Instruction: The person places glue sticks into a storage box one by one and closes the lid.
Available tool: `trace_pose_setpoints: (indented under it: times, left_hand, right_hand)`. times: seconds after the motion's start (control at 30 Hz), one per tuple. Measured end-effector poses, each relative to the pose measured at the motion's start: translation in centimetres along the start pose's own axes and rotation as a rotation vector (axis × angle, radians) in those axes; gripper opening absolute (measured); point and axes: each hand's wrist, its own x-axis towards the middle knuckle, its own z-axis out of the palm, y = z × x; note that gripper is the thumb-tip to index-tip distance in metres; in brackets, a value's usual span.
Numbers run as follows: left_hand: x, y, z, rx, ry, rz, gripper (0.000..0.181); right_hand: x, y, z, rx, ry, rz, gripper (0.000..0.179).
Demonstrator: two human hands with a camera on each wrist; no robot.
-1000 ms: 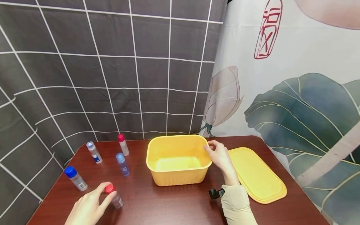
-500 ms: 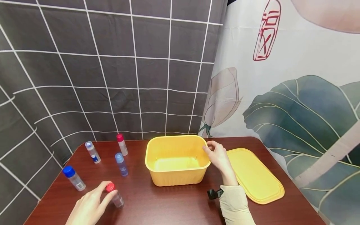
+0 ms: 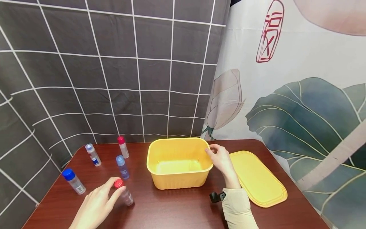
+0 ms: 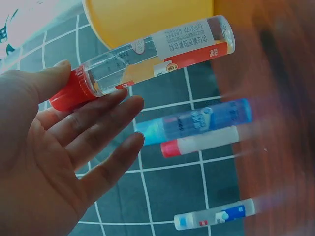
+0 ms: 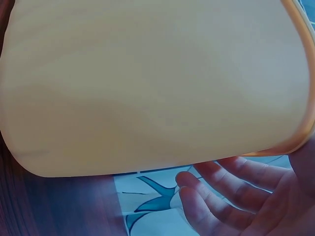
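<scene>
My left hand point(image 3: 95, 203) pinches a clear glue bottle point(image 3: 127, 195) by its red cap between thumb and forefinger, the other fingers extended below in the left wrist view. The bottle's label point(image 4: 184, 44) is white, orange and red. My right hand point(image 3: 223, 160) grips the right-hand rim of an open yellow plastic box point(image 3: 180, 181), thumb over the rim and fingers behind the outer wall. In the right wrist view the box wall point(image 5: 147, 88) fills most of the frame, with spread fingers point(image 5: 241, 182) under its edge. Nothing lies inside the box.
Left of the box stand a blue-capped bottle point(image 3: 75, 184), a light-blue bottle point(image 3: 123, 168), a red-capped white stick point(image 3: 123, 149) and a clear tube with a blue label point(image 3: 94, 157). A yellow lid point(image 3: 260, 179) lies at right. Behind hangs a grey checked curtain point(image 3: 154, 76).
The left hand has carried the red-capped bottle a little to the right and away from the person. The right hand keeps its grip on the box, and the head view shifts slightly.
</scene>
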Motion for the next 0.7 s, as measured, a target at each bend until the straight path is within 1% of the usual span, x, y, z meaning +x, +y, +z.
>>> trace_pose_setpoints:
  times: [0.17, 0.3, 0.47, 0.6, 0.7]
  left_hand:
    - [0.4, 1.2, -0.2, -0.022, 0.078, 0.067, 0.045]
    - [0.7, 2.0, -0.5, -0.033, 0.084, 0.08, 0.046]
    - [1.3, 2.9, -1.0, -0.051, 0.076, 0.089, 0.048]
    - [1.7, 3.6, -1.2, -0.076, 0.108, 0.127, 0.046]
    - [1.9, 4.1, -1.2, -0.087, 0.162, 0.168, 0.043]
  right_hand:
    - [0.0, 0.1, -0.1, 0.002, -0.001, 0.0, 0.03]
    - [0.1, 0.1, 0.0, 0.002, 0.009, -0.005, 0.029]
    - [0.2, -0.1, -0.3, -0.005, 0.016, -0.005, 0.028]
    - [0.1, -0.1, -0.3, -0.004, -0.002, 0.005, 0.029]
    - [0.0, -0.1, -0.2, -0.002, -0.009, 0.011, 0.03]
